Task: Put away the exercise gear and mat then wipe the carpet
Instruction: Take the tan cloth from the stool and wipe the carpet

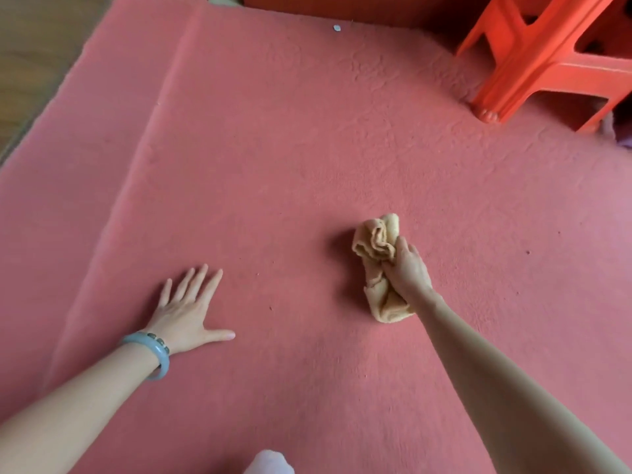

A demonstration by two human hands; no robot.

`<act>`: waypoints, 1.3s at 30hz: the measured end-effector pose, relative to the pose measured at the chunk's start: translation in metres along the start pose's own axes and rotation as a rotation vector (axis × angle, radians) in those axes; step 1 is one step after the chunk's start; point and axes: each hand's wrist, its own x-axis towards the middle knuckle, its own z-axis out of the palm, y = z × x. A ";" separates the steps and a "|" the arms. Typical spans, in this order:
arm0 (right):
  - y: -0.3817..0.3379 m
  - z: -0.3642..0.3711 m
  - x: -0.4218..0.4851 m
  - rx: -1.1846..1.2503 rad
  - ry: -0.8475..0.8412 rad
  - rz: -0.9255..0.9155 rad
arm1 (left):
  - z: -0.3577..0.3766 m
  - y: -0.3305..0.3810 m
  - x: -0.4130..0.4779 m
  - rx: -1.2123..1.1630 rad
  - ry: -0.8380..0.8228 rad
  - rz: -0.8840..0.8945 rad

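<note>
Matt, napped pink carpet under both hands, soft crumpled tan terry cloth in the right hand, smooth glossy pale-green stone-like bangle behind the left hand, glossy orange plastic stool far beyond the right hand, wood-look floor far beyond the left.

Orange plastic stool far right, wood floor far left

Soft, even daylight fills the scene; the cloth casts a faint shadow leftward onto the carpet. Edges bow with wide-angle distortion; detail is slightly soft.
</note>
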 end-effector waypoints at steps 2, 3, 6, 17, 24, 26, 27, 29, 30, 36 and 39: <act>0.044 -0.023 0.002 -0.027 0.099 0.168 | 0.002 -0.003 0.013 0.000 0.029 0.018; 0.062 -0.033 0.002 -0.041 0.142 0.252 | 0.001 -0.005 0.020 -0.002 0.040 0.032; 0.083 -0.048 -0.001 -0.056 0.240 0.474 | -0.003 -0.012 0.038 -0.034 0.075 0.079; -0.197 0.084 0.056 -0.107 0.027 -0.014 | -0.015 -0.044 0.082 -0.049 0.050 0.151; -0.257 0.105 0.052 -0.085 -0.133 -0.248 | -0.009 -0.049 0.084 -0.090 0.088 0.169; -0.233 0.084 0.061 -0.051 -0.115 -0.201 | -0.009 -0.051 0.085 -0.092 0.082 0.170; -0.215 0.072 0.067 -0.038 -0.089 -0.154 | -0.009 -0.052 0.085 -0.088 0.078 0.169; -0.170 0.046 0.080 -0.047 -0.020 -0.042 | -0.007 -0.052 0.085 -0.089 0.086 0.171; -0.146 0.034 0.086 -0.057 0.015 0.017 | -0.005 -0.052 0.085 -0.087 0.102 0.173; -0.028 -0.032 0.102 -0.137 0.216 0.370 | -0.002 -0.052 0.085 -0.037 0.107 0.147; -0.013 -0.044 0.110 -0.124 0.290 0.508 | 0.000 -0.051 0.083 -0.031 0.093 0.139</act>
